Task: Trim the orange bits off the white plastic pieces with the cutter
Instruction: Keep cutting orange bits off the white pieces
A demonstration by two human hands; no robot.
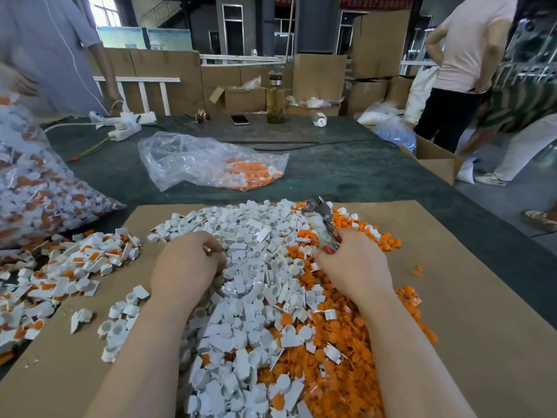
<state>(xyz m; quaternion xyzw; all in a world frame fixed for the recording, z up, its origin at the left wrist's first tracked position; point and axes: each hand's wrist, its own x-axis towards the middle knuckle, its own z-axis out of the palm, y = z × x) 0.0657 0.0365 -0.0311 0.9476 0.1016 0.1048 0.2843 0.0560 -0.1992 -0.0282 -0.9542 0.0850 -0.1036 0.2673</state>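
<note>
A big heap of white plastic pieces [256, 267] covers the middle of a cardboard sheet [482, 312], with loose orange bits [346, 372] piled along its right side. My right hand [352, 267] grips the cutter [322, 221], whose jaws point up and away over the heap. My left hand [187, 263] rests knuckles-up on the white pieces with its fingers curled down into them; what they hold is hidden. Untrimmed white pieces with orange parts [75, 267] lie at the left.
A full clear bag of untrimmed pieces [39, 188] stands at the left; a nearly flat bag [211, 164] lies on the dark table behind. A bottle [275, 98], a phone [240, 119] and a power strip [123, 131] sit further back. People stand left and right among cardboard boxes.
</note>
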